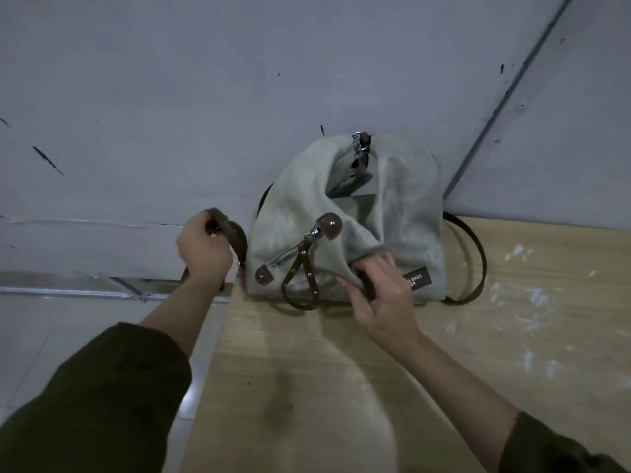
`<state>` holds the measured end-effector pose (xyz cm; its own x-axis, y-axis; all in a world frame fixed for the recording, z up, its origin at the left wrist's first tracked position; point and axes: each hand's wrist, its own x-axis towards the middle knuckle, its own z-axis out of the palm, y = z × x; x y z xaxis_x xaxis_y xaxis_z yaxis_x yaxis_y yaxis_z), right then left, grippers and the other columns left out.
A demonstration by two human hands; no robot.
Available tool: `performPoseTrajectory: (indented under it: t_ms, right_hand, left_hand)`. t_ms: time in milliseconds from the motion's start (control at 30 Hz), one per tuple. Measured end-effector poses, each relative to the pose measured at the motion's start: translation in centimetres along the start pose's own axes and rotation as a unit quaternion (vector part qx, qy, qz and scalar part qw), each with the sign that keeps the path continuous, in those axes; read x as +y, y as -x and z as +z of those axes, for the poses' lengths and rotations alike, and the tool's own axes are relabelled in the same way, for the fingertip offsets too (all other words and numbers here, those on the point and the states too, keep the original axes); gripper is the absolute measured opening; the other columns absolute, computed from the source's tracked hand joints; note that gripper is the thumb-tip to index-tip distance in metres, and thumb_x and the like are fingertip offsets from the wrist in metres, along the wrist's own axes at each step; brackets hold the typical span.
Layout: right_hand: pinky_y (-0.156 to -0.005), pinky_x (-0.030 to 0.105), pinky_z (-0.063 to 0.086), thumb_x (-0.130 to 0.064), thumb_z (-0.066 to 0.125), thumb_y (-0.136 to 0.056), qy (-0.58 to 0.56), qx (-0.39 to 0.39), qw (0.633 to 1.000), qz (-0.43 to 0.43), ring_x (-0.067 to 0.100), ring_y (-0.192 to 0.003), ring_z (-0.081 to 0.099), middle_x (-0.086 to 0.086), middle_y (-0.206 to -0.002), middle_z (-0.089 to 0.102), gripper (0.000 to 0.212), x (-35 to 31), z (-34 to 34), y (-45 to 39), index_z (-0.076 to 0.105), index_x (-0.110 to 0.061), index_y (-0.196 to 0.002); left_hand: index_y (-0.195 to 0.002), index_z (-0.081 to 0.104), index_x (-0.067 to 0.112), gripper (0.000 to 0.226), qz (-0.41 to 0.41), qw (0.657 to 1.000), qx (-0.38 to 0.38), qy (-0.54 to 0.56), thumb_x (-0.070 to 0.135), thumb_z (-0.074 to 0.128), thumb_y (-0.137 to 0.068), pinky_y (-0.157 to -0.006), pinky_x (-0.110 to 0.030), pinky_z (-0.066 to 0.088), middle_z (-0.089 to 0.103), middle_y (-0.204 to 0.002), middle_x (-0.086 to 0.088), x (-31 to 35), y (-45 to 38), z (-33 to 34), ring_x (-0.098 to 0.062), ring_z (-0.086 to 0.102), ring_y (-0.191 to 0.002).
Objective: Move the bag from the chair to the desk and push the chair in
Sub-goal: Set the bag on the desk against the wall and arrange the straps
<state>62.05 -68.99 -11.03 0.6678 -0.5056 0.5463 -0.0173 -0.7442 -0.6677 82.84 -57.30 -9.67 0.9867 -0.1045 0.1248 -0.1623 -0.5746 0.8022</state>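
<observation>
A pale grey-green fabric bag (372,213) with dark brown straps, a zip and a small label stands on the wooden desk (341,370), leaning against the grey wall at the desk's far left corner. My left hand (205,250) is closed around a dark brown strap (239,237) just left of the bag, past the desk's left edge. My right hand (382,291) rests on the bag's lower front, fingers curled around a dark strap piece there. The chair is out of view.
The grey wall (205,114) rises right behind the bag, with a second panel (563,148) meeting it at the right. White flecks (532,302) dot the desk's right side. Light floor (68,336) lies left of the desk.
</observation>
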Motion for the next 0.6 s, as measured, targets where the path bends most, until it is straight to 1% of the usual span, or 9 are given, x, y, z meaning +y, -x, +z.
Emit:
performPoseTrajectory:
  t_ms: [133,200,267,300,333,367,433,500,600]
  right_hand:
    - [-0.065,0.039,0.044,-0.014,0.067,-0.076,0.004,0.015,1.0,0.015,0.012,-0.077,0.044,0.007,-0.072,0.059,0.014,0.0,0.3,-0.5,0.053,-0.013,-0.079]
    - [-0.067,0.036,0.043,-0.014,0.071,-0.074,0.014,0.029,0.999,0.011,0.011,-0.078,0.044,0.008,-0.074,0.06,0.018,0.1,0.2,-1.1,0.055,-0.014,-0.081]
    - [-0.073,0.037,0.046,-0.02,0.076,-0.072,0.035,0.032,0.999,-0.01,0.015,-0.085,0.047,0.014,-0.084,0.06,0.024,0.5,-0.4,-1.2,0.059,-0.01,-0.086]
    - [-0.08,0.038,0.048,-0.026,0.078,-0.07,0.057,0.024,0.998,-0.02,0.018,-0.095,0.048,0.018,-0.096,0.058,0.033,0.9,-0.8,-0.9,0.06,-0.009,-0.092]
    - [-0.09,0.043,0.047,-0.035,0.078,-0.068,0.09,0.012,0.996,-0.024,0.023,-0.109,0.046,0.019,-0.113,0.051,0.046,1.4,-1.2,-0.5,0.058,-0.011,-0.102]
    - [-0.099,0.048,0.041,-0.045,0.077,-0.065,0.125,0.002,0.992,-0.015,0.027,-0.122,0.037,0.017,-0.129,0.04,0.062,2.0,-1.7,0.0,0.053,-0.014,-0.113]
    - [-0.11,0.055,0.023,-0.063,0.072,-0.054,0.162,-0.006,0.984,0.066,0.027,-0.138,0.012,0.01,-0.146,0.013,0.097,3.0,-2.6,1.1,0.032,-0.024,-0.133]
    - [-0.111,0.058,0.011,-0.074,0.067,-0.04,0.155,0.008,0.969,0.191,0.026,-0.141,-0.001,0.014,-0.151,-0.001,0.119,3.6,-3.2,1.6,0.012,-0.034,-0.139]
    - [-0.11,0.059,0.024,-0.072,0.069,-0.035,0.087,0.031,0.964,0.249,0.032,-0.133,0.022,0.019,-0.144,0.019,0.129,3.6,-3.2,1.5,0.005,-0.032,-0.139]
  left_hand:
    - [-0.078,0.063,0.003,0.035,0.09,0.97,-0.224,0.038,-0.014,0.035,-0.065,-0.076,-0.035,0.05,0.068,-0.085,-0.011,1.7,-0.1,0.8,-0.023,0.061,-0.083]
    - [-0.085,0.068,0.004,0.047,0.047,0.956,-0.275,0.09,-0.016,0.031,-0.063,-0.074,-0.034,0.054,0.069,-0.091,-0.014,2.8,0.3,0.4,-0.024,0.064,-0.086]
    - [-0.092,0.067,0.006,0.043,-0.018,0.93,-0.317,0.184,-0.011,0.033,-0.071,-0.08,-0.023,0.055,0.066,-0.098,-0.012,3.3,0.8,-0.4,-0.022,0.061,-0.093]
    - [-0.094,0.066,0.011,0.037,-0.031,0.912,-0.346,0.218,0.0,0.036,-0.076,-0.093,-0.026,0.051,0.065,-0.099,-0.01,3.2,1.1,-0.6,-0.022,0.059,-0.097]
    - [-0.095,0.065,0.018,0.03,-0.02,0.907,-0.365,0.207,0.016,0.042,-0.077,-0.109,-0.039,0.039,0.066,-0.102,-0.005,2.8,1.3,-0.7,-0.024,0.057,-0.105]
    - [-0.1,0.063,0.024,0.033,0.01,0.91,-0.383,0.159,0.035,0.048,-0.073,-0.117,-0.05,0.016,0.065,-0.108,-0.001,2.4,1.5,-0.7,-0.026,0.051,-0.117]
    - [-0.117,0.048,0.029,0.067,0.076,0.913,-0.4,0.004,0.06,0.055,-0.058,-0.113,-0.052,-0.015,0.054,-0.13,0.0,1.8,2.1,-0.6,-0.032,0.022,-0.14]
    - [-0.119,0.036,0.03,0.076,0.09,0.92,-0.378,-0.049,0.062,0.06,-0.054,-0.111,-0.052,-0.021,0.043,-0.139,-0.002,2.0,2.7,-0.7,-0.032,0.008,-0.143]
    - [-0.117,0.038,0.029,0.068,0.116,0.927,-0.355,-0.023,0.054,0.063,-0.06,-0.112,-0.053,-0.021,0.044,-0.136,-0.002,2.5,3.3,-0.8,-0.028,0.014,-0.142]
